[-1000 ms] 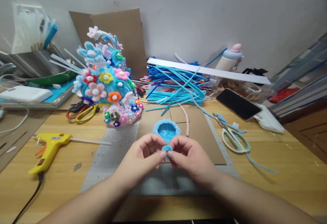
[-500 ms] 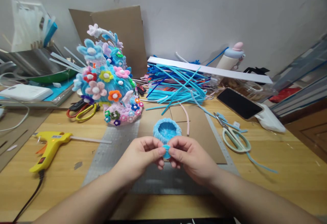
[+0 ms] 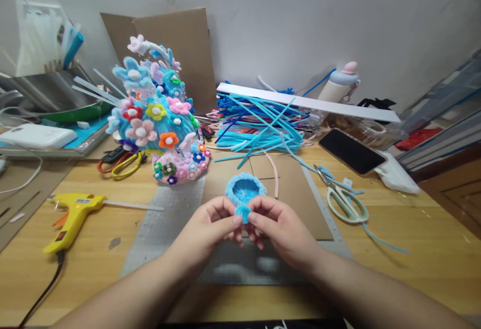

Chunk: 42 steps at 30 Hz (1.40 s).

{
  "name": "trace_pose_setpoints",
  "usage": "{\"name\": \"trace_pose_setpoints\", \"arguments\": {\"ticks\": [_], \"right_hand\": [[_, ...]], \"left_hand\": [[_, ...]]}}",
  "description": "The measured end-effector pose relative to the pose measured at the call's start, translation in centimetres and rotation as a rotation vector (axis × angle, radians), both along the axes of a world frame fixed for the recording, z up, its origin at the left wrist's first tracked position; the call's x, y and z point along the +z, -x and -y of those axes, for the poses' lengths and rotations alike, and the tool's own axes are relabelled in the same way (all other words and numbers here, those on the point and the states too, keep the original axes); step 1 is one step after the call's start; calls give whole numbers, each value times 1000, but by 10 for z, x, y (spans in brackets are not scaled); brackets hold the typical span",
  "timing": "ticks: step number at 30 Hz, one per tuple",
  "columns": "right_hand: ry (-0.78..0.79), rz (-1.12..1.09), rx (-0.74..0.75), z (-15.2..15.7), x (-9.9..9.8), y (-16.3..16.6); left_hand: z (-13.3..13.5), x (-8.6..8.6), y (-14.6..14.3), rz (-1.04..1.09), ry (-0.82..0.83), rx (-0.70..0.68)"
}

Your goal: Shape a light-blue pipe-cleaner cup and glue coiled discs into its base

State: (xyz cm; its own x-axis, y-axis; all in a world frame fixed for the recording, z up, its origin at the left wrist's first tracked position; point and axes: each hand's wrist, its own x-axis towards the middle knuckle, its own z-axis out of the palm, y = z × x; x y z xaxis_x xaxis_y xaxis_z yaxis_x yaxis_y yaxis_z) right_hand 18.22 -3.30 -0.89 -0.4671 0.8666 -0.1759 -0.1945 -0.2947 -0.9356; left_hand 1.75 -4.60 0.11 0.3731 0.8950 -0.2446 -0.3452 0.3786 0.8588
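My left hand and my right hand meet over a grey cutting mat, fingertips pinched together on a small blue pipe-cleaner coil. Just beyond the fingers a blue pipe-cleaner cup sits open side up on a cardboard sheet. A cone-shaped blue ornament covered in pipe-cleaner flowers stands to the back left.
A yellow glue gun lies at the left with its cord running off the table. A heap of blue pipe cleaners lies at the back. Pale green scissors and a black phone lie at the right; red and yellow scissors sit by the ornament.
Both hands have lifted the small coil a little up and away, closer to the blue cup, and turned it between the fingertips. Everything else on the table stays put.
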Motion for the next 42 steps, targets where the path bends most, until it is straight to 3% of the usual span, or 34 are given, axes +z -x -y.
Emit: {"name": "trace_pose_setpoints", "arguments": {"ticks": [5, 11, 15, 18, 21, 23, 27, 33, 38, 42], "right_hand": [[-103, 166, 13, 5, 9, -1], [-542, 346, -4, 19, 11, -8], [-632, 410, -15, 14, 14, -11], [-638, 485, -147, -7, 17, -16], [-698, 631, -221, -33, 11, -23], [-635, 699, -224, -45, 1, -25], [-582, 756, -132, -50, -15, -22], [-725, 921, -118, -43, -17, -18], [-786, 1150, -88, -38, -9, -17], [-857, 1311, -63, -35, -2, -14]], "left_hand": [[0, 9, 2, -188, -133, -20], [3, 13, 6, -237, -167, -64], [2, 12, 5, -266, -176, -56], [-5, 5, 5, -375, -235, 82], [-16, -10, 6, -665, -379, 288], [-23, -20, 4, -802, -413, 296], [-33, -32, -5, -683, -369, 137], [-29, -37, -14, -476, -203, 113], [-20, -46, -15, -497, -380, 137], [-17, -47, -16, -518, -398, 128]]}}
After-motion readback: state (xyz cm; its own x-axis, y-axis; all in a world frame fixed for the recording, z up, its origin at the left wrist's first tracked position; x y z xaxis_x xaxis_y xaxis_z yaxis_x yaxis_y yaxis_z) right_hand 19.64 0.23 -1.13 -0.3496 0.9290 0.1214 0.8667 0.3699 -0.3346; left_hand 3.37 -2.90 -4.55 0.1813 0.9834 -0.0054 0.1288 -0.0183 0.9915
